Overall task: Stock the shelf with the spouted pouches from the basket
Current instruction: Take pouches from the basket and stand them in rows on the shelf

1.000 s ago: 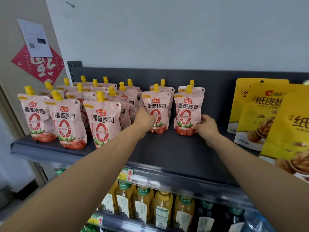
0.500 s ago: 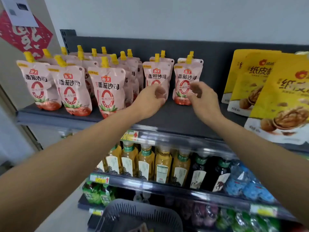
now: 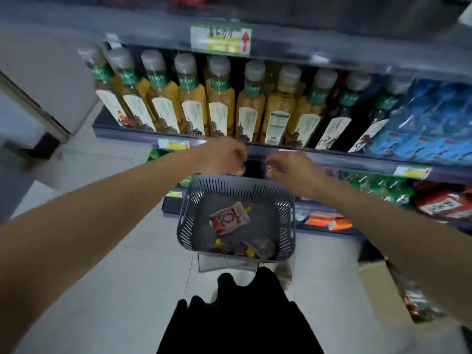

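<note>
Left hand [image 3: 224, 155] and right hand [image 3: 293, 169] hover loosely curled, empty, above the pouch [image 3: 229, 217] in basket [image 3: 237, 181].

Your left hand [image 3: 224, 155] and right hand [image 3: 288, 169] are motion-blurred, so you can't read the fingers. The basket [image 3: 236, 185] hides part of the nearer pouches [image 3: 263, 247] behind its near wall. The top shelf [image 3: 153, 24] is cropped.

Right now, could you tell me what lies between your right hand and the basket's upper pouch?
Head view: only the slotted wall and bare floor of the basket separate the right hand from that pouch.
</note>
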`<state>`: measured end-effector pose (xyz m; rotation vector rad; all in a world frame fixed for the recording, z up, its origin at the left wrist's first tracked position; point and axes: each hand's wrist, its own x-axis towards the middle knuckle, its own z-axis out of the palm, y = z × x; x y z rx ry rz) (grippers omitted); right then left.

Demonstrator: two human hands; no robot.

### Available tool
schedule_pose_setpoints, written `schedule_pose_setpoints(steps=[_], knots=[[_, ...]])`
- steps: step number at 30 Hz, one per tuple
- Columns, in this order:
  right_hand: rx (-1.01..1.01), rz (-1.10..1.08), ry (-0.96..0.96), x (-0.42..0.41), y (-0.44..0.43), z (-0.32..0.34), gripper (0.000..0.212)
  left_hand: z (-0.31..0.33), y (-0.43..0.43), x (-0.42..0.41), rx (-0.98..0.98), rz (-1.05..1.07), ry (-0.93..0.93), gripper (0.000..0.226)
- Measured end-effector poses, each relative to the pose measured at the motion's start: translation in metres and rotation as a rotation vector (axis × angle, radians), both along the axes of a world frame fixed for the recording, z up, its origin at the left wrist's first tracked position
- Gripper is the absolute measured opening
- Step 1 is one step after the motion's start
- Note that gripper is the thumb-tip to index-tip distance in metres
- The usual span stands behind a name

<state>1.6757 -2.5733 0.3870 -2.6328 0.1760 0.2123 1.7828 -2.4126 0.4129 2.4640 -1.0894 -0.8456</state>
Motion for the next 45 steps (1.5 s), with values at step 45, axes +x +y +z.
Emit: schedule_pose_setpoints(steps=[45], knots=[[0.146,0.278,0.839,-0.034,0.026,-0.325,0.06,-0.359,0.055,-0.048,0.324,0.407,0.341,0.04]])
